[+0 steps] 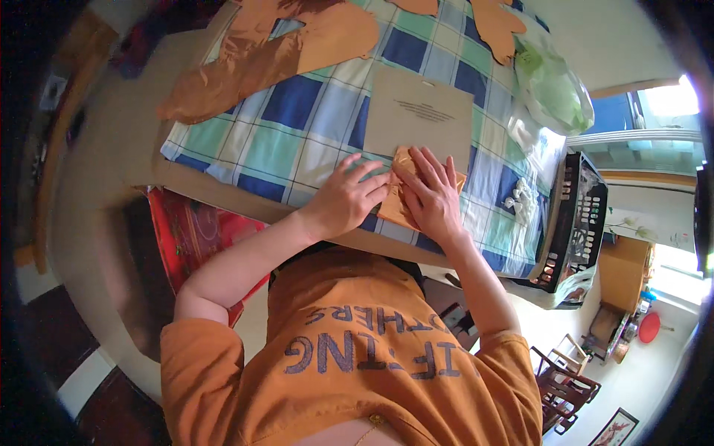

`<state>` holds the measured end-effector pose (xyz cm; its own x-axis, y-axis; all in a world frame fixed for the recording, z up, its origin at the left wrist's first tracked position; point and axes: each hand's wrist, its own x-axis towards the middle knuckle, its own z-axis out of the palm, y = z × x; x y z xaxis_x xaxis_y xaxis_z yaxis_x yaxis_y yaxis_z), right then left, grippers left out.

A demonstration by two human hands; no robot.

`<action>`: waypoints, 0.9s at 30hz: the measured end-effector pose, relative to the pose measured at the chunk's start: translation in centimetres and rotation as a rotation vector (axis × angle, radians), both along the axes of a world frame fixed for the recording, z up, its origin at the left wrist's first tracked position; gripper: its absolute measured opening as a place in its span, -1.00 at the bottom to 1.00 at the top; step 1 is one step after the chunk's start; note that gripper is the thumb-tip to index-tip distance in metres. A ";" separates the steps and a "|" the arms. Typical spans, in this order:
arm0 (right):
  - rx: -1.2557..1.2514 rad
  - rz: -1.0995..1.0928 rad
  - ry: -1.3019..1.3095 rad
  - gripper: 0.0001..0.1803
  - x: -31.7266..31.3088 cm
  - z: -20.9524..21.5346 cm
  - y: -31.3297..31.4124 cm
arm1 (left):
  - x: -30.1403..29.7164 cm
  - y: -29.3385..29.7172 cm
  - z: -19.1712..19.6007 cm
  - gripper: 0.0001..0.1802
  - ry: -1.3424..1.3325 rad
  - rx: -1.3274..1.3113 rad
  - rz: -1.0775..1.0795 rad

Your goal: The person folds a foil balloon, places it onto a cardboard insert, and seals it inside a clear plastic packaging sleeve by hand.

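A small folded piece of shiny orange-gold paper (402,161) lies near the front edge of a table covered with a blue, green and white checked cloth (297,126). My left hand (346,197) lies flat on the cloth with its fingertips against the paper's left edge. My right hand (431,193) presses down flat on the paper and hides most of it. Just behind the hands lies a brown cardboard sheet (420,111).
Large cut pieces of orange-gold paper (268,56) lie at the table's far side. A clear plastic bag (554,89) and a small white crumpled object (520,197) lie at the right. A black crate (576,223) stands off the right edge. A red bag (193,234) sits below the table.
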<state>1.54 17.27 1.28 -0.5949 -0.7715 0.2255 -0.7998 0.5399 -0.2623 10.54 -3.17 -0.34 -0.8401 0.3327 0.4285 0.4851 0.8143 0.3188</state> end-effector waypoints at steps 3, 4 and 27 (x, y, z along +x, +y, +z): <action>-0.010 -0.004 -0.001 -0.59 0.0 0.0 -0.2 | 0.1 0.0 -0.5 -0.74 0.048 -0.012 0.038; -0.010 -0.002 -0.002 -0.58 0.0 0.1 -0.2 | 0.3 -0.1 -0.4 -0.74 0.047 -0.015 0.031; -0.025 -0.013 -0.004 -0.55 -0.1 -0.1 -0.2 | 2.5 3.5 1.3 -0.76 0.070 0.037 0.072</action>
